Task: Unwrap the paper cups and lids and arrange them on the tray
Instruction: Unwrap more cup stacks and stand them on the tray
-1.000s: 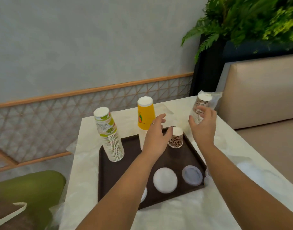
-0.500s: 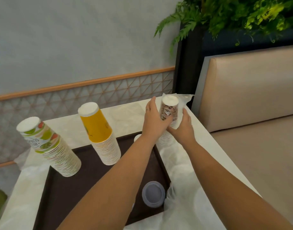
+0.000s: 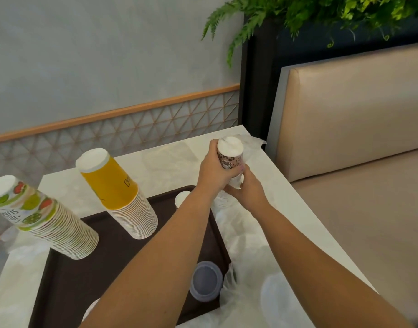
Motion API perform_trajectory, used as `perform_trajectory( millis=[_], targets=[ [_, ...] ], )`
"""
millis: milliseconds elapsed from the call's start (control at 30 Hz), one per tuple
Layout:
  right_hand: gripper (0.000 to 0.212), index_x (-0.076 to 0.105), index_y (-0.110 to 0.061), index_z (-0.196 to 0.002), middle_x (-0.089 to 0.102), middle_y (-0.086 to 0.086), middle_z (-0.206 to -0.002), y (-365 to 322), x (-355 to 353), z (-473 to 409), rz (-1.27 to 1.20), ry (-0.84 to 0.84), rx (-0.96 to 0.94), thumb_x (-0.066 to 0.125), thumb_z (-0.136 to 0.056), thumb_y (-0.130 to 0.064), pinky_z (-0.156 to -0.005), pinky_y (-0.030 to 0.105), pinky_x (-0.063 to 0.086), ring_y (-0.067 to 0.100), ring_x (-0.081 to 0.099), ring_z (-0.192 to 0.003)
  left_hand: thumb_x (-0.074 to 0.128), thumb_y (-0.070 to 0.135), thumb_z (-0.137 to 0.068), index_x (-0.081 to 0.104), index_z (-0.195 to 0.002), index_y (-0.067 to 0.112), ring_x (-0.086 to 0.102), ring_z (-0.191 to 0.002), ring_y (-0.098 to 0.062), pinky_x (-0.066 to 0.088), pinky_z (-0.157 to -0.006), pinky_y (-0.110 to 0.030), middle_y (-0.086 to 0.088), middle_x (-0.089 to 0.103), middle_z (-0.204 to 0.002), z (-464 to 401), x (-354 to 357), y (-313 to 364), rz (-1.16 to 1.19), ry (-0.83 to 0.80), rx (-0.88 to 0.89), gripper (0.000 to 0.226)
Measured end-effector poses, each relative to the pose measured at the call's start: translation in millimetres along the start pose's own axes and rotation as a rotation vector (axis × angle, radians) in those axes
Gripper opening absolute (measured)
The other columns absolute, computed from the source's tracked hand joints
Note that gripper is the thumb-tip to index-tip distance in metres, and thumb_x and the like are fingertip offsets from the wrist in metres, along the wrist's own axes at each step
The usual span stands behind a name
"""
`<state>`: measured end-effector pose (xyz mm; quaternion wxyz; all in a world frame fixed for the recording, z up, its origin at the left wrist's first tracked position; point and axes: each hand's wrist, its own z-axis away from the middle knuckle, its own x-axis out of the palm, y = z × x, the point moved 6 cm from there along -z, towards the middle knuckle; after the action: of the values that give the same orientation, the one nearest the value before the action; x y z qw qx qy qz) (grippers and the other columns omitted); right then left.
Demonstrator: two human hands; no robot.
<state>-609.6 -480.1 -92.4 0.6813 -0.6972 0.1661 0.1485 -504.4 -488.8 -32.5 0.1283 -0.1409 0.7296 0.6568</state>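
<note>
Pale marble covers the table (image 3: pixel 160 159), with a beige bench seat beyond its right edge. Both forearms reach forward to the far right corner. The left hand (image 3: pixel 213 172) wraps round the upper part of a stack of leopard-print paper cups (image 3: pixel 229 155), fingers curled behind it. The right hand (image 3: pixel 247 189) grips the same stack lower down, where clear plastic wrap (image 3: pixel 250 144) clings. That stack stands upside down just off the dark tray (image 3: pixel 104 263), its long axis nearly upright and tilted slightly left. On the tray lean an orange cup stack (image 3: pixel 118 192), a fruit-print cup stack (image 3: pixel 41 218) and a clear lid (image 3: pixel 205 280).
</note>
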Motion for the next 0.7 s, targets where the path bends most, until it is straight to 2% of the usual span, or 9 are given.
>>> perform_trajectory(
  millis=[133,267,333,400,500,600,700],
  targets=[
    [0.068,0.040,-0.016,-0.135,0.056,0.002,-0.130,-12,-3,5,-0.050,-0.071,-0.028,0.076,-0.078,-0.022,-0.093,0.032,0.046,0.020,0.055,-0.114,0.083,0.010,-0.069,0.043,-0.118,0.024,0.053,-0.114,-0.017,0.050,-0.093,-0.033,0.005,0.057,-0.116,17,-12,6,0.157,0.080,0.011,0.065],
    [0.060,0.048,-0.026,-0.123,0.057,-0.012,-0.112,-40,-16,12,-0.115,-0.082,-0.128,0.080,-0.073,-0.019,-0.081,0.022,0.046,0.002,0.056,-0.097,0.083,0.008,-0.067,0.042,-0.117,0.029,0.052,-0.116,-0.015,0.050,-0.096,-0.036,0.010,0.056,-0.114,36,-38,26,0.342,0.159,-0.003,0.068],
    [0.067,0.046,-0.025,-0.127,0.053,-0.008,-0.122,-46,-20,16,-0.099,-0.089,-0.170,0.082,-0.070,-0.022,-0.088,0.028,0.047,0.006,0.052,-0.109,0.081,0.005,-0.067,0.043,-0.114,0.031,0.054,-0.114,-0.016,0.051,-0.094,-0.042,0.005,0.057,-0.116,47,-52,38,0.441,0.182,-0.012,0.066],
    [0.084,0.038,-0.032,-0.137,0.043,-0.005,-0.134,-50,-24,24,-0.086,-0.113,-0.166,0.083,-0.066,-0.035,-0.097,0.036,0.046,0.011,0.044,-0.122,0.079,0.003,-0.070,0.044,-0.113,0.031,0.056,-0.113,-0.016,0.053,-0.090,-0.042,0.002,0.058,-0.117,60,-66,48,0.528,0.198,-0.034,0.062],
    [0.099,0.027,-0.042,-0.142,0.034,-0.007,-0.140,-54,-31,40,-0.144,-0.161,-0.116,0.080,-0.059,-0.055,-0.100,0.044,0.046,0.015,0.038,-0.128,0.074,0.002,-0.075,0.043,-0.123,0.021,0.056,-0.114,-0.019,0.055,-0.085,-0.043,-0.003,0.057,-0.122,81,-86,59,0.632,0.176,-0.068,0.060],
    [0.100,0.022,-0.042,-0.145,0.030,-0.008,-0.143,-63,-35,62,-0.211,-0.208,-0.094,0.076,-0.061,-0.054,-0.103,0.043,0.044,0.018,0.037,-0.129,0.070,0.000,-0.078,0.043,-0.127,0.016,0.057,-0.113,-0.022,0.051,-0.090,-0.054,-0.007,0.058,-0.123,105,-109,64,0.708,0.156,-0.086,0.058],
    [0.096,0.024,-0.041,-0.144,0.031,-0.006,-0.142,-75,-35,81,-0.323,-0.192,-0.079,0.071,-0.060,-0.050,-0.103,0.041,0.044,0.020,0.039,-0.128,0.065,0.000,-0.079,0.045,-0.125,0.015,0.057,-0.114,-0.026,0.050,-0.087,-0.058,-0.008,0.059,-0.120,127,-132,64,0.814,0.138,-0.083,0.052]
  ],
)
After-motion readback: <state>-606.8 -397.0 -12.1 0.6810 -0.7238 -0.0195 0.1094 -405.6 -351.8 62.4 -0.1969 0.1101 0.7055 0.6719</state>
